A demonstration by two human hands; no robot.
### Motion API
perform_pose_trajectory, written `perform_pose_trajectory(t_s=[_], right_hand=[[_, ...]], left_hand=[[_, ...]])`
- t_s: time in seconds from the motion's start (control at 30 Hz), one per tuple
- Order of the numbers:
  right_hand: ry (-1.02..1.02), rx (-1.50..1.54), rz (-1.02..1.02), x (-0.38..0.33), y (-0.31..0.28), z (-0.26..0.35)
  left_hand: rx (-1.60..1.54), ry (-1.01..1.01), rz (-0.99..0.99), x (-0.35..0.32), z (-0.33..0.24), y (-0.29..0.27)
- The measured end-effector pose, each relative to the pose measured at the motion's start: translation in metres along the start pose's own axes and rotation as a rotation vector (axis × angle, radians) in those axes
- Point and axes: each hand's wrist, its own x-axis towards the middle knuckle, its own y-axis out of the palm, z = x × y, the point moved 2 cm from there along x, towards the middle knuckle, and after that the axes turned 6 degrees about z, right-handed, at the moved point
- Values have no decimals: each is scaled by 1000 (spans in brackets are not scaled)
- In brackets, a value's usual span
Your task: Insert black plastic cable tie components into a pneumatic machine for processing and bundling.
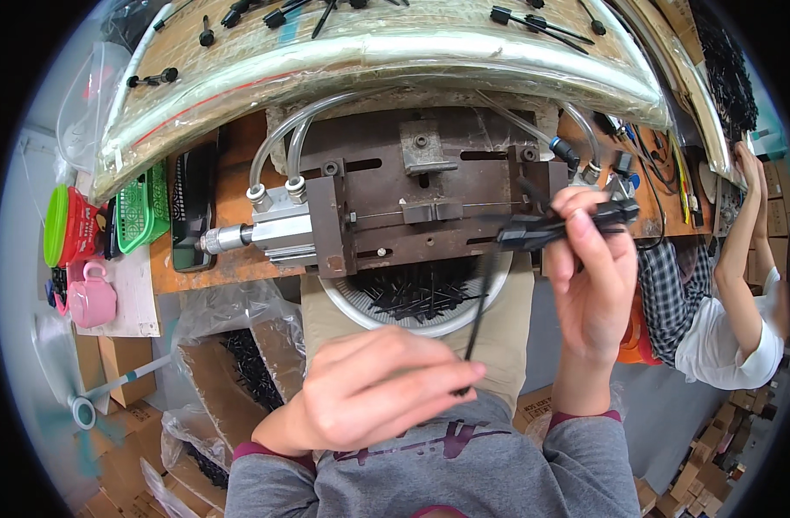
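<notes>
My right hand (595, 276) is raised at the right end of the brown metal fixture (386, 177), its fingers closed round a small bunch of black plastic parts (528, 231). Lower down, in front of my body, my left hand (373, 388) pinches the bottom end of a thin black rod (476, 324). The rod slants up toward the black parts; whether it joins them I cannot tell. Beneath the fixture, a white basket (330, 293) in my lap holds many black sticks (416, 293). A small dark block (431, 211) sits mid-fixture on a thin line.
A silver air cylinder (283, 229) with clear hoses is at the fixture's left. Beyond stands a plastic-wrapped board (377, 65) with loose black parts on it. Green basket (144, 207) and pink mug (93, 298) lie left. Another person (731, 319) works at right.
</notes>
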Motion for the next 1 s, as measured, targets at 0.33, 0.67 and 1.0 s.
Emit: perform_pose_trajectory(t_s=[0.33, 0.67, 1.0], right_hand=[[-211, -259, -6, -9, 1, -6], [-828, -1301, 196, -33, 11, -7], [-809, -1112, 204, -23, 13, -21]], left_hand=[[565, -83, -76, 10, 48, 34], [81, -141, -120, 15, 35, 25], [-222, -148, -147, 12, 18, 9]])
